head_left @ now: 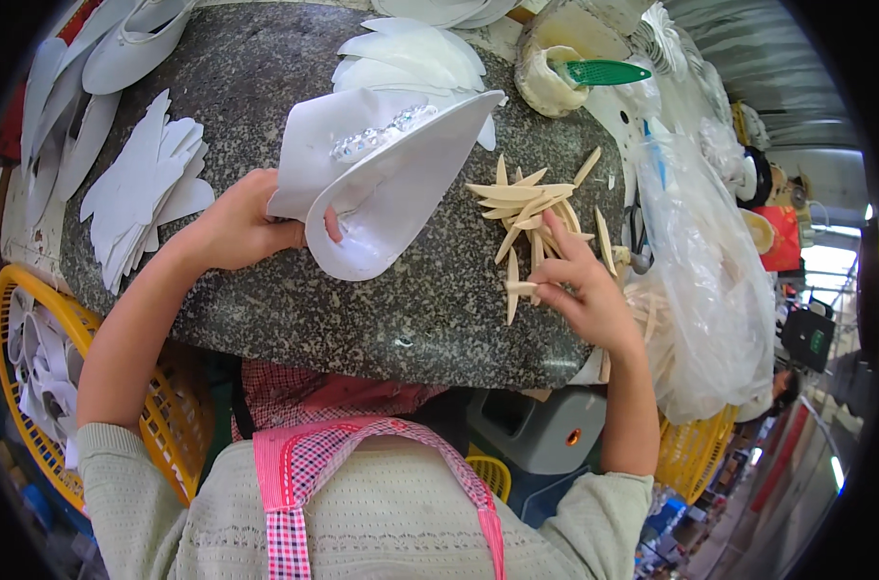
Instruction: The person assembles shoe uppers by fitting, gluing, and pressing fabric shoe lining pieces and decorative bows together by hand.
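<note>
My left hand (244, 220) is closed on a white shoe upper (401, 208), raised over the dark speckled worktop. A band of clear rhinestones (383, 133) runs along the upper, and a fingertip shows inside its opening. At the right of the worktop lies a loose pile of thin, pointed beige strips (522, 198). My right hand (586, 290) is at the near side of this pile, with thumb and finger pinched on one beige strip (521, 288). Its index finger reaches out against the other strips.
Flat white pieces (145, 184) are stacked at the left, and more white pieces (410, 58) lie at the back. A crusted pot (546, 87) holds a green-handled tool (609, 72). Yellow baskets (159, 425) and a clear plastic bag (701, 280) flank the worktop (362, 329).
</note>
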Available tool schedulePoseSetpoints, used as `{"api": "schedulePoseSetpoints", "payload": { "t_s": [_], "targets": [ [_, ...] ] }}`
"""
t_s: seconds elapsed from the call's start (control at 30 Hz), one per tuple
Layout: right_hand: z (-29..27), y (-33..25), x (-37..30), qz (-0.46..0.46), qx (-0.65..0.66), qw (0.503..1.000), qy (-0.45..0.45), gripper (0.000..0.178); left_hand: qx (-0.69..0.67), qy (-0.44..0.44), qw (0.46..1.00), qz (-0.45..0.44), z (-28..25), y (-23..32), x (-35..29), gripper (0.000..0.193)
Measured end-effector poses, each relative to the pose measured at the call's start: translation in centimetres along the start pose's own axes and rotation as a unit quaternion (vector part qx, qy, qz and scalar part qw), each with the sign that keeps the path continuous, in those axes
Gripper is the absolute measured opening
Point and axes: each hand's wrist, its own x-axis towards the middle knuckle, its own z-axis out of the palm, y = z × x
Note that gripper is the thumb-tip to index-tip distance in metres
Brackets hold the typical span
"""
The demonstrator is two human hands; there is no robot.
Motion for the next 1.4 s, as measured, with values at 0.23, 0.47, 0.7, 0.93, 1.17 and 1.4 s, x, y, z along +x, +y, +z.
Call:
{"api": "schedulePoseSetpoints", "payload": {
  "t_s": [0.23,0.47,0.7,0.93,1.17,1.4],
  "targets": [
    [0.1,-5.3,-0.1,-0.034,-0.137,0.962,0.233,0.016,0.044,0.080,0.996,0.002,0.5,1.1,-0.5,0.022],
    [6.8,-9.8,7.9,-0.184,0.092,0.960,0.189,0.010,0.005,0.060,0.997,0.043,-0.4,-0.9,-1.2,0.031],
    [8.4,-9.8,10.8,-0.190,-0.043,0.966,0.170,0.009,0.040,0.057,0.996,0.060,-2.3,-1.3,-3.3,0.030],
    [8.0,-12.1,11.6,-0.204,-0.116,0.963,0.132,0.011,0.205,0.017,0.974,0.093,-2.1,-3.2,-5.9,0.038],
    [8.7,-12.6,11.8,-0.194,-0.186,0.951,0.150,0.011,0.195,0.031,0.975,0.102,-1.3,-3.7,-6.3,0.040],
    [8.9,-13.1,11.9,-0.177,-0.203,0.954,0.130,0.013,0.295,0.039,0.949,0.107,-1.1,-2.8,-6.5,0.041]
  ]
}}
